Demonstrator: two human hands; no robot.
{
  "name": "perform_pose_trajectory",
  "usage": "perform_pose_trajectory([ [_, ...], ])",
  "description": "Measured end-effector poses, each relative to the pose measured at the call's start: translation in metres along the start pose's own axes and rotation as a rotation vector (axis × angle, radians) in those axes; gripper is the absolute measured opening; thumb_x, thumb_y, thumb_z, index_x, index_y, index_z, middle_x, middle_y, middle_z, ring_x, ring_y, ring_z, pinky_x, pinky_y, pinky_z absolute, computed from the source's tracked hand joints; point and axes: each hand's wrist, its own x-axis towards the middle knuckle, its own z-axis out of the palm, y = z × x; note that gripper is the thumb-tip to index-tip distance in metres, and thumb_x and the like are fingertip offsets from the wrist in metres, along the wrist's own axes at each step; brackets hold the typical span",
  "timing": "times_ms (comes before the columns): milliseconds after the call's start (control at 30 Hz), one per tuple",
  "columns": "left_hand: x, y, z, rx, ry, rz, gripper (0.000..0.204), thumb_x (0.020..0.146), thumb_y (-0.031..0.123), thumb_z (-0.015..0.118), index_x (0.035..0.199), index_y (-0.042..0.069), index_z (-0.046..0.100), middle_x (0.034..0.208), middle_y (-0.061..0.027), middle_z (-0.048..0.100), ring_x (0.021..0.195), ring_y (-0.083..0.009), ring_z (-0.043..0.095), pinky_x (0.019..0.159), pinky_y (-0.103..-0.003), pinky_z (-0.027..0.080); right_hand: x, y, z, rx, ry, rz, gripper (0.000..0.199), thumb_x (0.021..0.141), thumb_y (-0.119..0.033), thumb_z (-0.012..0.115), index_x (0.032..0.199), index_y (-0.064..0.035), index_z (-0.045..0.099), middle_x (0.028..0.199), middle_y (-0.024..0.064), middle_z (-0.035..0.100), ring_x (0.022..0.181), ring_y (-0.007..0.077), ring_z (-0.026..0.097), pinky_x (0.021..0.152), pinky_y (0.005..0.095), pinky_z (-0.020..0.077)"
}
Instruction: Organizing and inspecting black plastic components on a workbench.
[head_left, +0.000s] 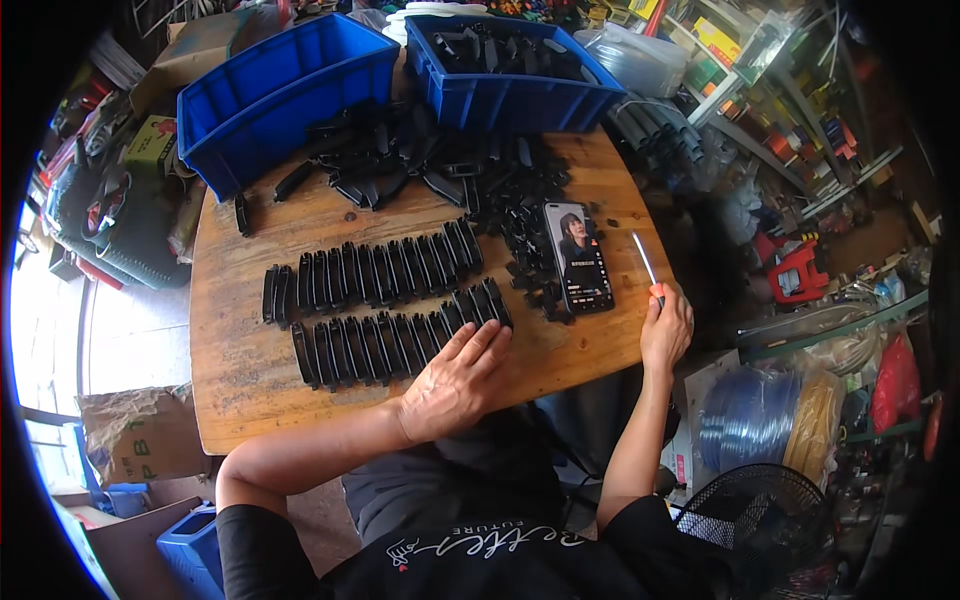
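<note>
My left hand (pixel 460 378) lies with its fingers stretched over the right end of the nearer row of curved black plastic parts (pixel 375 347). Its fingertips touch the last few pieces there. A second row of the same parts (pixel 370 272) stands side by side just behind. At the table's right edge, my right hand (pixel 667 325) is closed round the handle of a slim screwdriver (pixel 645 257), its pale shaft pointing away from me. Between the hands, a phone (pixel 580 258) with its screen lit lies on small black pieces (pixel 525 240).
Loose black parts (pixel 400 150) are heaped at the back of the wooden table (pixel 240 400). Behind them stand two blue bins: the left bin (pixel 290 95) and the right bin (pixel 510 100), which holds more black parts. A black fan (pixel 750 515) and coiled tubing (pixel 750 420) are at lower right.
</note>
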Motion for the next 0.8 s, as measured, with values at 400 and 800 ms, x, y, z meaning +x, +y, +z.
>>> perform_pose_trajectory([
  [400,0.005,0.005,0.0,0.073,-0.128,-0.007,0.061,0.089,0.042,0.056,0.137,0.007,0.044,0.146,-0.023,0.034,0.141,-0.0378,0.025,0.115,-0.05,0.023,-0.005,-0.112,-0.04,1.759,0.052,0.149,0.023,0.095,-0.026,0.06,0.099,-0.0035,0.061,0.07,0.0021,0.056,0.066,0.0113,0.054,0.059,0.0254,0.0463],
  [800,0.001,0.005,0.001,0.069,-0.068,-0.004,0.058,0.089,0.043,0.053,0.131,0.004,0.05,0.142,-0.0218,0.04,0.137,-0.038,0.031,0.114,-0.049,0.024,0.04,-0.229,-0.071,1.871,-0.299,-0.094,0.037,0.097,-0.031,0.057,0.071,-0.0053,0.052,0.058,0.0005,0.048,0.052,0.0101,0.047,0.056,0.028,0.0425],
])
